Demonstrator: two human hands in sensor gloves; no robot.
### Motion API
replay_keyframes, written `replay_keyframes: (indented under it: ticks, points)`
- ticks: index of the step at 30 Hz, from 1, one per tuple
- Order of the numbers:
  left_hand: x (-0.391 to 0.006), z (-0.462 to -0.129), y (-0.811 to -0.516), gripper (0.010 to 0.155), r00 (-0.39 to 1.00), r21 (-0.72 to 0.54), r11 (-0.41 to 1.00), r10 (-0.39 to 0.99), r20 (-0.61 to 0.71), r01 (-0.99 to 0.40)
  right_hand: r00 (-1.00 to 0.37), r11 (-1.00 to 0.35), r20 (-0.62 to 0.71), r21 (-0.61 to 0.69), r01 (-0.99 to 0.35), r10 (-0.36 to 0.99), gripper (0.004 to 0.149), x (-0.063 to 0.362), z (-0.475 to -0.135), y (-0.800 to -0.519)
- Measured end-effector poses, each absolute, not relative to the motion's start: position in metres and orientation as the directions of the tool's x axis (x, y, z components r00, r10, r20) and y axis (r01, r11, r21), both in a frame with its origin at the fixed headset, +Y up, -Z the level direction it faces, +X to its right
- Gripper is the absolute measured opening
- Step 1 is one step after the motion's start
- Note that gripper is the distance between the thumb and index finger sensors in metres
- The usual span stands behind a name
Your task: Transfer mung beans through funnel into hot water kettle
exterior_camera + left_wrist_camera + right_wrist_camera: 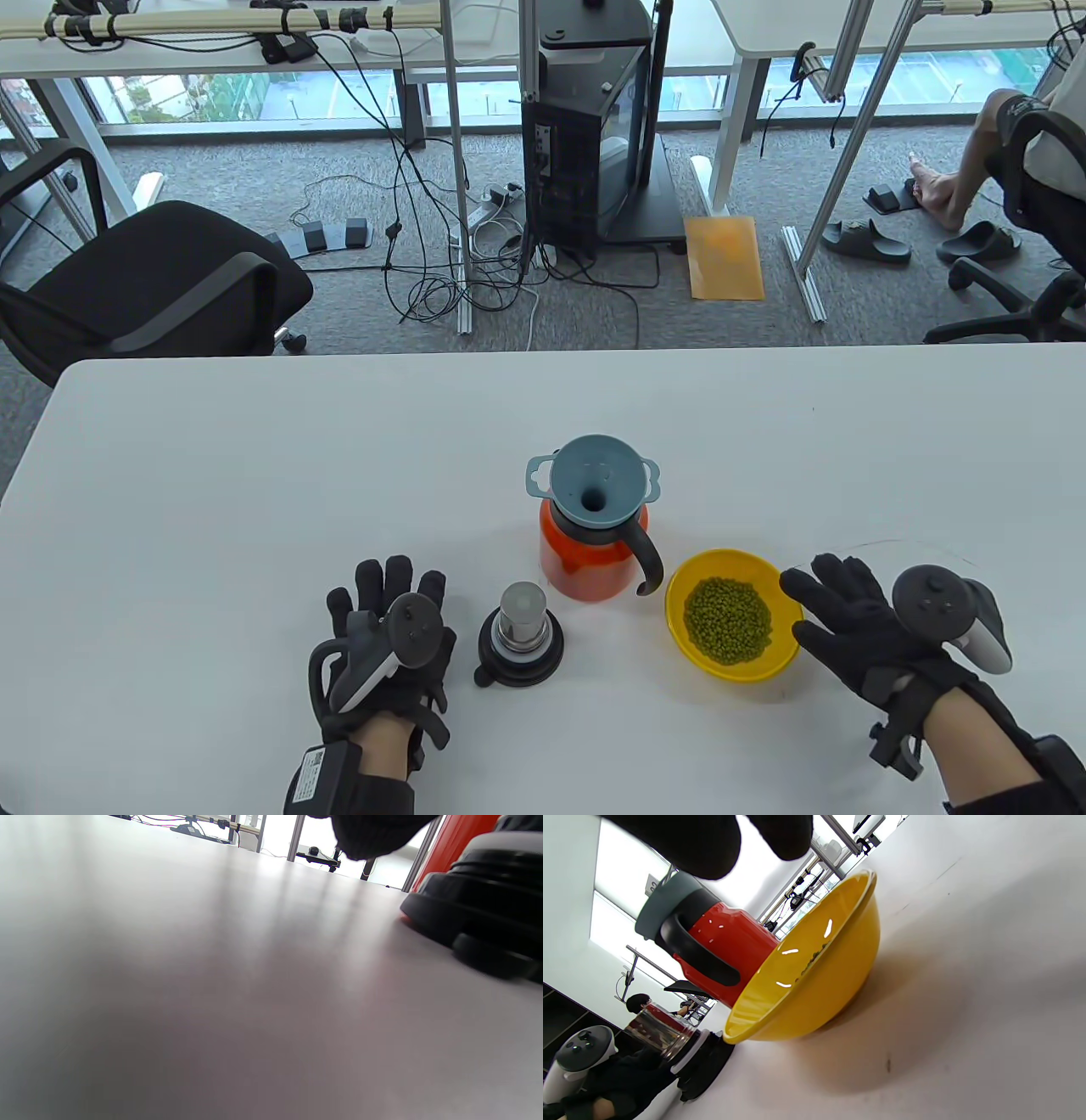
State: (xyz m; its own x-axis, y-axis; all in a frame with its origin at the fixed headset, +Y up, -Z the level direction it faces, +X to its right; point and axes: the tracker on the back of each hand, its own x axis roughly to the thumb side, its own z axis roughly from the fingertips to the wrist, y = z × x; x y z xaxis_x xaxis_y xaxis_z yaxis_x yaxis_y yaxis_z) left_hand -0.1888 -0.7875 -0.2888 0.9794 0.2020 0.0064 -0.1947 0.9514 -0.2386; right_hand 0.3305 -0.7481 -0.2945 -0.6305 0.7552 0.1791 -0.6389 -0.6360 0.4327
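A red kettle (591,556) with a black handle stands mid-table, and a blue-grey funnel (594,486) sits in its mouth. Its black lid with a steel stopper (520,637) rests on the table to its left. A yellow bowl (731,626) with mung beans (728,620) sits right of the kettle. My left hand (390,594) lies flat and open on the table, left of the lid. My right hand (806,607) is open, with its fingers by the bowl's right rim; contact is unclear. The right wrist view shows the bowl (814,984), the kettle (729,942) and my fingertips (712,844) above them.
The lid (479,916) and the kettle's red wall (449,844) fill the right of the left wrist view. The white table (254,475) spreads wide on all sides. Chairs, cables and desks stand on the floor beyond its far edge.
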Motion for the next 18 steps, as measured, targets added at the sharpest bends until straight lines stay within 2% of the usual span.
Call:
replay_keyframes:
  ticks: [8, 14, 18]
  points:
    - [-0.187, -0.289, -0.789, 0.072, 0.978, -0.244, 0.950, 0.207, 0.019, -0.196, -0.669, -0.609, 0.043, 0.458, -0.647, 0.742, 0.065, 0.323, -0.312, -0.770]
    - [-0.187, -0.289, -0.790, 0.072, 0.976, -0.243, 0.948, 0.217, 0.027, -0.204, -0.674, -0.581, -0.019, 0.489, -0.650, 0.738, 0.066, 0.317, -0.310, -0.788]
    - [-0.187, -0.288, -0.790, 0.072, 0.974, -0.245, 0.946, 0.227, 0.029, -0.213, -0.673, -0.585, -0.044, 0.456, -0.671, 0.738, 0.068, 0.314, -0.308, -0.793]
